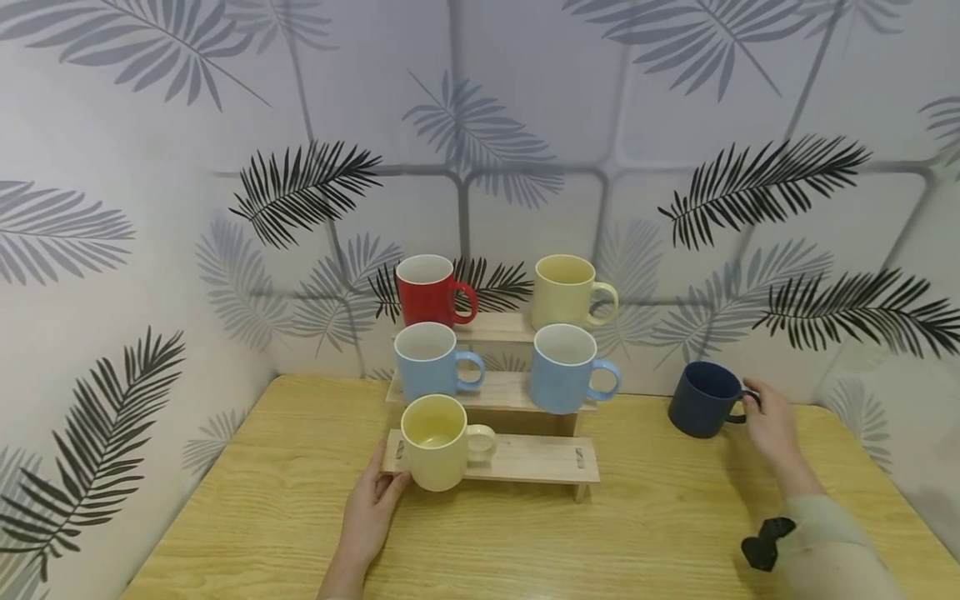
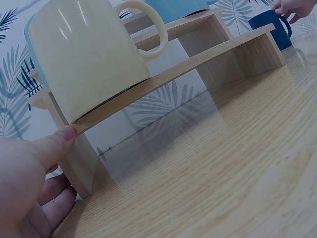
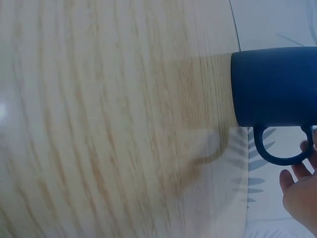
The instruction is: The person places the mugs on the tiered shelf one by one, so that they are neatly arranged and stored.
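Observation:
At the left end of a three-step wooden rack (image 1: pixel 525 454), my left hand (image 1: pixel 369 508) grips the lowest step. In the left wrist view its thumb (image 2: pixel 63 139) presses the board's corner, with the other fingers around the end leg. Right above stands a pale yellow mug (image 1: pixel 435 450), handle to the right. My right hand (image 1: pixel 772 423) holds a navy mug (image 1: pixel 701 402) by its handle, off to the right near the wall. From the right wrist, fingers (image 3: pixel 297 171) show at the upper part of the handle (image 3: pixel 282 159); the mug is upright, its base at the tabletop.
Two light blue mugs (image 1: pixel 427 367) stand on the middle step. On the top step are a red mug (image 1: pixel 426 296) and another pale yellow mug (image 1: pixel 564 292). Leaf-patterned walls (image 1: pixel 510 100) border the wood-grain table (image 1: pixel 255 500).

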`<state>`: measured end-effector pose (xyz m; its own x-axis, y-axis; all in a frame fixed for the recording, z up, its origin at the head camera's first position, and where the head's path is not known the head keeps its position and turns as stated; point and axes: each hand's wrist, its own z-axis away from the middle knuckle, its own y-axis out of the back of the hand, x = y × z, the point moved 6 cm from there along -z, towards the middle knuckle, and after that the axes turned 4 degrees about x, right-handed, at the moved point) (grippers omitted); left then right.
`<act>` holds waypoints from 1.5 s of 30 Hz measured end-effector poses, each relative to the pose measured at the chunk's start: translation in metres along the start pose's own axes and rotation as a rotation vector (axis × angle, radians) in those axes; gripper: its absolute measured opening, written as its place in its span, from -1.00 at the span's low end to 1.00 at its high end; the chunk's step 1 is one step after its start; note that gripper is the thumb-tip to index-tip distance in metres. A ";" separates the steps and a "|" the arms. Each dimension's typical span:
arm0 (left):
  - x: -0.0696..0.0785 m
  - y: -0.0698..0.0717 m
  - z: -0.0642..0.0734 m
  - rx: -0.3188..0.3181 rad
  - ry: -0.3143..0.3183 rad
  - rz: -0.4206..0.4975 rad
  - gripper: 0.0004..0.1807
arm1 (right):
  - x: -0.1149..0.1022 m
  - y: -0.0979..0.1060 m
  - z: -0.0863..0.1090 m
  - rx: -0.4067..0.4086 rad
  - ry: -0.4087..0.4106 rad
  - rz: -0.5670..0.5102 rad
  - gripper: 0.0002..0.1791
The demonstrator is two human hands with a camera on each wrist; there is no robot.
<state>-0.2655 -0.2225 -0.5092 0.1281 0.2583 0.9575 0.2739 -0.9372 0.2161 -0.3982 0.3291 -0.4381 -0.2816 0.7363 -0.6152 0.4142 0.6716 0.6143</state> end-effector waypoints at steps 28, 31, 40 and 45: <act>0.000 -0.001 0.000 -0.012 0.005 -0.011 -0.18 | -0.017 -0.030 0.044 -0.030 -0.393 -0.256 -0.54; 0.000 -0.001 -0.001 -0.013 0.003 -0.012 -0.17 | -0.021 -0.031 0.050 -0.034 -0.420 -0.290 -0.55; -0.001 0.000 -0.002 -0.004 0.001 -0.012 -0.21 | -0.043 -0.030 0.075 -0.061 -0.404 -0.449 -0.61; 0.001 -0.001 -0.001 0.000 -0.013 -0.007 -0.22 | -0.058 -0.025 0.087 -0.003 -0.385 -0.546 -0.67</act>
<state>-0.2663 -0.2212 -0.5083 0.1386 0.2683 0.9533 0.2751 -0.9352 0.2232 -0.3175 0.2625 -0.4610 -0.1206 0.2094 -0.9704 0.2977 0.9401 0.1658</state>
